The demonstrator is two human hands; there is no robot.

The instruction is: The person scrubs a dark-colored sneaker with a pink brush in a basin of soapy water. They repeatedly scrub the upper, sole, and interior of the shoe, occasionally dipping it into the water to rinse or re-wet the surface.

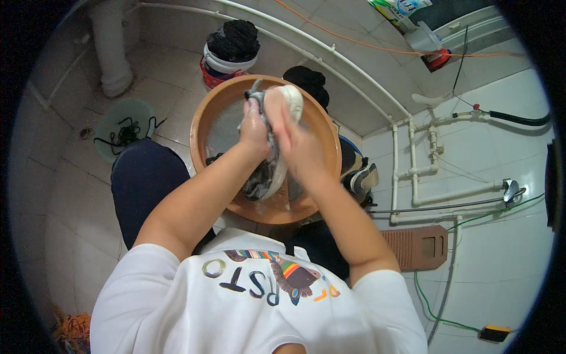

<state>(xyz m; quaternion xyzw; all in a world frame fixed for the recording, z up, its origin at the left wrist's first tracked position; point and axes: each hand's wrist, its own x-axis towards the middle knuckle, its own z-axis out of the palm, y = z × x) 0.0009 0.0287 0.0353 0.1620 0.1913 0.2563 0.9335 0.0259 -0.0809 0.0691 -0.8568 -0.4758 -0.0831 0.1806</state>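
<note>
A soapy dark shoe with a pale sole (275,184) is held tilted over a round orange-brown basin (203,133). My left hand (254,128) is closed on the shoe's dark upper, with suds on the fingers. Against the pale sole side lies my right hand (298,144), its fingers smeared by motion, so whether it grips the shoe or a small tool is unclear. Cloudy, sudsy water (226,131) lies in the basin. Below my hands the shoe's dark end hangs near the basin's near wall.
Behind the basin stands a bucket (227,66) topped with dark cloth. A pale green tub (121,115) holds dark laces at left. More shoes (361,177) sit to the right, near a brown washboard (415,246). White pipes (396,171) run along the wall. A brush (494,334) lies lower right.
</note>
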